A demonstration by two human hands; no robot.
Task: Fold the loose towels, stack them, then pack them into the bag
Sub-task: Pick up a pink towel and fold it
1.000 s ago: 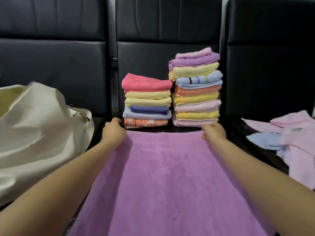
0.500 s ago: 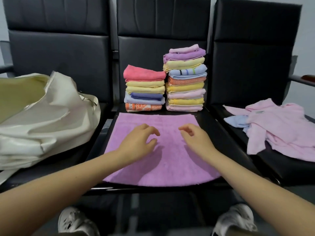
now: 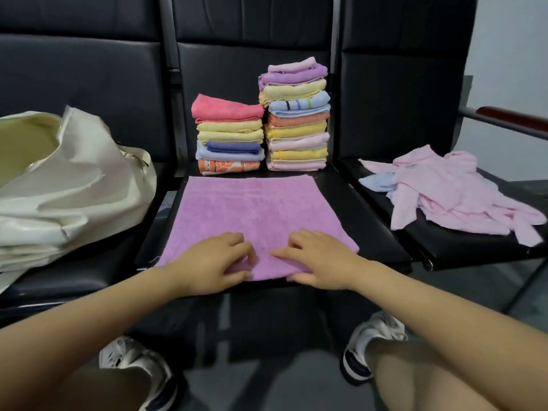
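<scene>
Both my hands sit on the near edge of the purple towel [image 3: 255, 215], at six o'clock of the cloth: my left hand [image 3: 212, 266] has its fingers curled on top with the thumb along the front hem, pinching a fold of it, and my right hand [image 3: 318, 262] does the same, index finger stretched toward the middle, thumb at the edge. I judge this is the grip for lifting the near hem and carrying it to twelve o'clock to halve the towel, which is why it lies flat and square on the middle seat [image 3: 367, 221] with room ahead. At twelve o'clock, against the backrest, stand the two finished stacks, the short stack [image 3: 229, 134] touching the tall stack [image 3: 296, 117], parked clear of my folding space. At nine o'clock the cream bag [image 3: 77, 185] slumps with its mouth open, ready for packing. At three o'clock, on the next seat, the loose pink towels [image 3: 450, 191] wait in a heap with a blue one [image 3: 375, 182] poking out. A small tag shows on the pink heap, too small to read; no other writing or brand is visible.
</scene>
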